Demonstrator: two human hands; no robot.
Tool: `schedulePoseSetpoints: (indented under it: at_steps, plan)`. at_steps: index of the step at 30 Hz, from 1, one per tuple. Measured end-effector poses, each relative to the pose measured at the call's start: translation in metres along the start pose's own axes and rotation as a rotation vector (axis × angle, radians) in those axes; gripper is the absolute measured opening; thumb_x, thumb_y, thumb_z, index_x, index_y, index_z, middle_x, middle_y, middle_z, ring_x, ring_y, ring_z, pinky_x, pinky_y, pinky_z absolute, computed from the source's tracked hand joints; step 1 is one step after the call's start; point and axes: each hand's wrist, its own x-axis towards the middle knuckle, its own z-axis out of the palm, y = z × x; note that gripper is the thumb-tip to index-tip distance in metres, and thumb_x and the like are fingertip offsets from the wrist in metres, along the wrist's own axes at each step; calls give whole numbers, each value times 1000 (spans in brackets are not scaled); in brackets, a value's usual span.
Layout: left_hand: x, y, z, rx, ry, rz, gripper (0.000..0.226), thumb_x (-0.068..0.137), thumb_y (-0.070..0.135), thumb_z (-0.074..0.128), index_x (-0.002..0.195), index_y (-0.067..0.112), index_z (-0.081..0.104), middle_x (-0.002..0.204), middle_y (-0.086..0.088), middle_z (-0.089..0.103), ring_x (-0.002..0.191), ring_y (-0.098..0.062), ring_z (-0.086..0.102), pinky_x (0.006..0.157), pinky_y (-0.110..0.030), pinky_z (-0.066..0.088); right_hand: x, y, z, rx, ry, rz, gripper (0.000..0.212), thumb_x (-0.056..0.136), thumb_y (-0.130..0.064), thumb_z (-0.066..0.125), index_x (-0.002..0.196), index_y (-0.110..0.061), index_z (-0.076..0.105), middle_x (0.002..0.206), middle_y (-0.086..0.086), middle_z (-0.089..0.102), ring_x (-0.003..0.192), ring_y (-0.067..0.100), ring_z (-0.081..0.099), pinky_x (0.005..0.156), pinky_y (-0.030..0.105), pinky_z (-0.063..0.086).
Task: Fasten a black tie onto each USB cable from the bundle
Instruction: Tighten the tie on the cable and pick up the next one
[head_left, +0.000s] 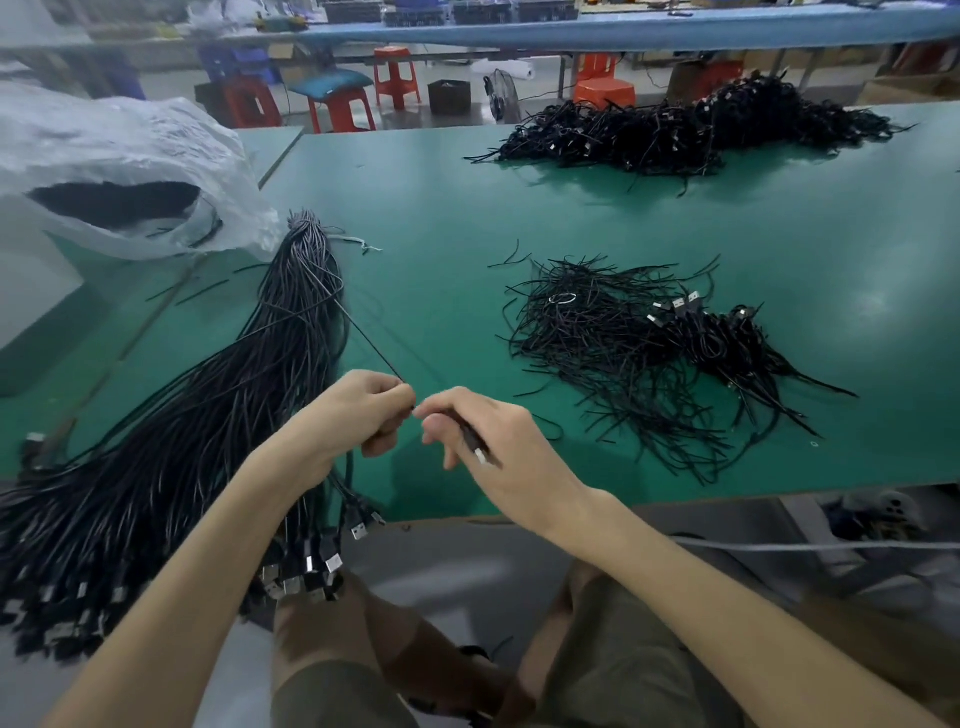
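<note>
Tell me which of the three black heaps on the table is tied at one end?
The cable bundle on the left: its far end is cinched tight, while the near heap and far heap at right lie loose.

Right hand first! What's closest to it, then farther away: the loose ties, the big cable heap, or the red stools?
1. loose ties, just right of the right hand.
2. cable heap, at the table's far edge.
3. red stools, on the floor beyond.
</note>
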Motion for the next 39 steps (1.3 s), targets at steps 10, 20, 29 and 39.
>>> schedulePoseSetpoints:
  at_steps: [10,20,29,39]
  plan:
    - [29,-28,0,211,372,96,42,107,39,47,82,9,61,70,-4,65,62,-24,59,60,-35,47,-4,-3,2,383,129,219,32,103,-29,59,94,0,69,74,9,72,55,26,68,60,14,42]
    - [71,-95,-38,827,383,40,69,110,44,30,164,12,1,172,-7,8,159,-26,5,128,-41,2,-13,-13,23,498,72,331,34,104,-29,59,95,2,68,75,17,72,57,34,68,54,25,43]
    - [68,-93,-33,775,465,79,78,108,40,40,163,8,-4,167,-18,25,156,-30,19,128,-41,8,-31,-30,32,622,-50,326,41,104,-29,58,87,8,64,69,22,68,50,26,65,50,21,47]
    - [63,-92,-31,827,419,128,55,109,45,31,155,15,41,166,-22,23,153,-43,19,126,-54,13,-12,-12,-4,661,248,378,49,106,-38,47,79,-3,67,65,20,69,44,25,61,42,27,39]
